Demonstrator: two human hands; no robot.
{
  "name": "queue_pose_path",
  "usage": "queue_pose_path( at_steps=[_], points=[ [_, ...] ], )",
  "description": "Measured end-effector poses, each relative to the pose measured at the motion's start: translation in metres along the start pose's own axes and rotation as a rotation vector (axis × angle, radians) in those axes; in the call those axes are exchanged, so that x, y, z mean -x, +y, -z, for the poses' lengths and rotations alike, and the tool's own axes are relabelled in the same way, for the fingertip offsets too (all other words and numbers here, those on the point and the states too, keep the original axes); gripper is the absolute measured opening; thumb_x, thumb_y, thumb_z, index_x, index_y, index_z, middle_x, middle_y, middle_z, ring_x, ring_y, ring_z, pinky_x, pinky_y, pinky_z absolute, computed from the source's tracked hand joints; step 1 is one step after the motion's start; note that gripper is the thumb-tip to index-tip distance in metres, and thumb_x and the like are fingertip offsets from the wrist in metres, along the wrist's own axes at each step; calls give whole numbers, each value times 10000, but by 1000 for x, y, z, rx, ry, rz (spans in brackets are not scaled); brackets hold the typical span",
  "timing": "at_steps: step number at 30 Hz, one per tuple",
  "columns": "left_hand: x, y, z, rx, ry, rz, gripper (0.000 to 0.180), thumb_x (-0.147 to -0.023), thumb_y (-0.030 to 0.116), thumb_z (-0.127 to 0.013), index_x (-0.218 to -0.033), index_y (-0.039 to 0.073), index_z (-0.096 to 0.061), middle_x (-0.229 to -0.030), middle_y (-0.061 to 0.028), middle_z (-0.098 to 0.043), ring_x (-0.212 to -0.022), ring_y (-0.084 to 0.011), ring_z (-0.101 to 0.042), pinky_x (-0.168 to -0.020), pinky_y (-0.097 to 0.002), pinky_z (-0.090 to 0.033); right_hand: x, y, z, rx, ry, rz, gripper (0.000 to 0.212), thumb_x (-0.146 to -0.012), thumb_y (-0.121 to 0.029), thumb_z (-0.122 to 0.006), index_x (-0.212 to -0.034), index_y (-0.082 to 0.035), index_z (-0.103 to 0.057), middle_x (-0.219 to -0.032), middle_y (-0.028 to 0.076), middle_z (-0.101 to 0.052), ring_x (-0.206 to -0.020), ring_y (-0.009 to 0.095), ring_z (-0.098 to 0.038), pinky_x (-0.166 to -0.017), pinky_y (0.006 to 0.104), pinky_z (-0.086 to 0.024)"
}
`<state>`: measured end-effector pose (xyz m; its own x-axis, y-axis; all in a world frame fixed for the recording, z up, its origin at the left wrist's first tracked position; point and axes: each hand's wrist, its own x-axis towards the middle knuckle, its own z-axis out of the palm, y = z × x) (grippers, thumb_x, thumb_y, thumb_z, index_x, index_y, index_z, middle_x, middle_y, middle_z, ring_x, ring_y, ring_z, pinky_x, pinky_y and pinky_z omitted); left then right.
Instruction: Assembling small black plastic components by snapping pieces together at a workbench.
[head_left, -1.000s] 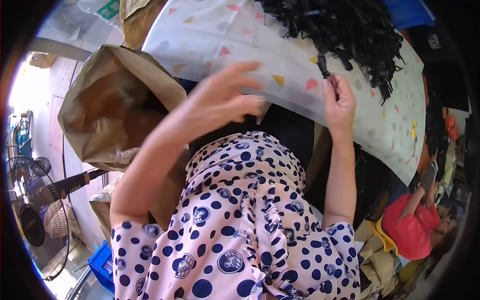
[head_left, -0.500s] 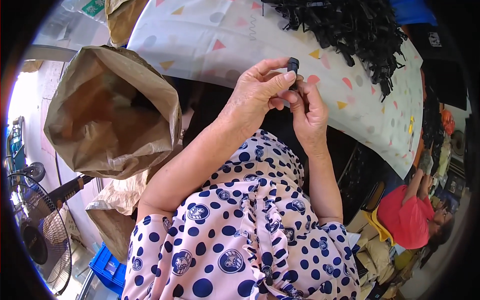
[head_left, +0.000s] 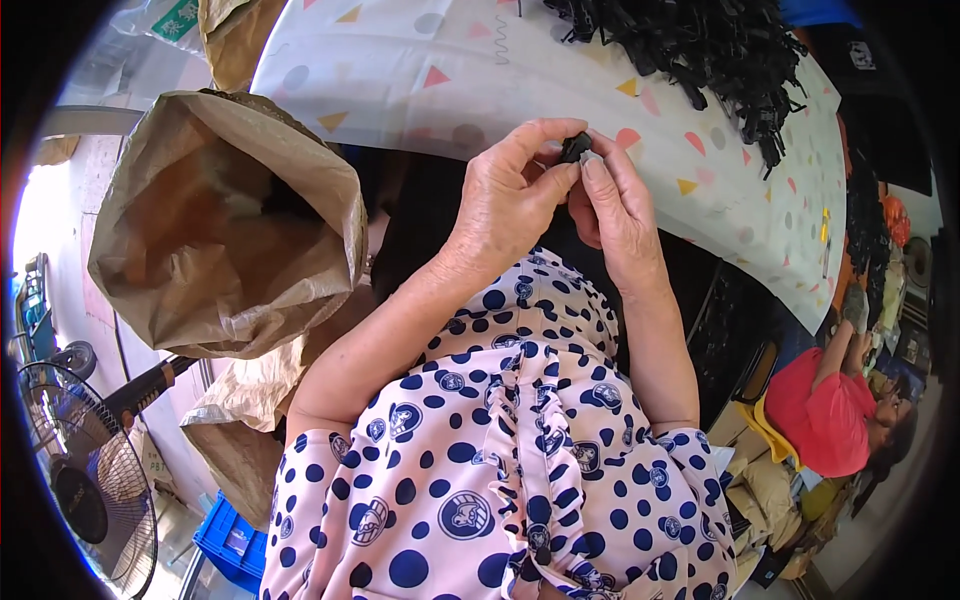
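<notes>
Both hands meet over the near edge of the covered table, around a small black plastic part [head_left: 575, 148]. Thumb and forefinger of my left hand [head_left: 515, 185] pinch it from the left. My right hand [head_left: 620, 205] closes on its right side, with the thumb and fingertips against it. The fingers cover much of the part, so its exact kind is not visible. A large heap of similar-looking black plastic pieces [head_left: 700, 60] lies farther back on the table.
A patterned white cloth [head_left: 380, 100] covers the table. At left stands a brown paper sack [head_left: 335, 200] with its mouth wide. A fan [head_left: 90, 490] and a blue crate [head_left: 232, 540] are at lower left. A person in red [head_left: 820, 410] sits at right.
The black part, upright between the fingers before, is now tilted and slightly lower. My right hand has moved up, its thumb and fingertips now against the part.
</notes>
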<state>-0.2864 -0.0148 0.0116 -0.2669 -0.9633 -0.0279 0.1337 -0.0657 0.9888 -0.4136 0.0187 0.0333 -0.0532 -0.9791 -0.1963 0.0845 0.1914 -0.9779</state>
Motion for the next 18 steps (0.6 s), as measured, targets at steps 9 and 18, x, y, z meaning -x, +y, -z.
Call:
queue_pose_path(
  at_steps=[9, 18],
  points=[
    [0, -1, -4, -246, 23, -103, 292, -796, -15, -632, -1077, 62, -643, -875, -83, -657, -686, -173, -611, -651, -272, -511, -4, 10, -1, -83, 42, -6, 319, -999, -261, -451, -1240, -56, -494, -650, -82, -407, -499, -3, -308, -427, 166, -208],
    [-6, 6, -10, -552, -2, -237, 274, -794, -10, -596, -1056, 70, -608, -880, -127, -643, -682, -264, -634, -622, -326, -514, -8, 13, 13, -78, -6, -16, 321, -997, -276, -459, -1254, -87, -494, -620, -88, -386, -493, 2, -304, -425, 172, -216]
  ],
)
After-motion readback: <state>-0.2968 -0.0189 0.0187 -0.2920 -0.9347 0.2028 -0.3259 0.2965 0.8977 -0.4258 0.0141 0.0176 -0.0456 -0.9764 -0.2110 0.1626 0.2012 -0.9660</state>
